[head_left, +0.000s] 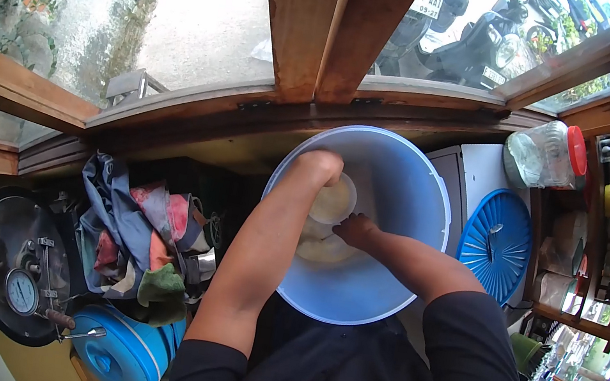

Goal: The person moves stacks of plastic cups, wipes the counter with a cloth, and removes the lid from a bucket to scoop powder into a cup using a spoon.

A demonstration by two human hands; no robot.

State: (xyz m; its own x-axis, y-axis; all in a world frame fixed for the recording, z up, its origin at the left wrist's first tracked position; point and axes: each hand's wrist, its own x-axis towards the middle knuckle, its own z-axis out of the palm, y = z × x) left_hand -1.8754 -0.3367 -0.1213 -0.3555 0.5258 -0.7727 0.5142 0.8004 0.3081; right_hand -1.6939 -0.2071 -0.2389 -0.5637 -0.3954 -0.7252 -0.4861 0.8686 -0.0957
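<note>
Both my arms reach down into a large, pale blue bucket [414,199]. Inside it, a small round bowl [353,190] holds a pale, cream-coloured content. My left hand [318,167] is closed at the bowl's upper left rim, its fingertips mostly hidden. Against the lower right side of the bowl is my right hand [356,230], closed, with its fingers partly in shadow. More pale material [324,250] lies on the bucket's bottom below the bowl.
A blue ribbed lid [496,239] and a clear jar with a red lid [543,157] are at the right. Cloths [118,202], a blue lidded container [118,356] and a metal vessel with a gauge [22,291] stand left. Wood-framed windows run along the front.
</note>
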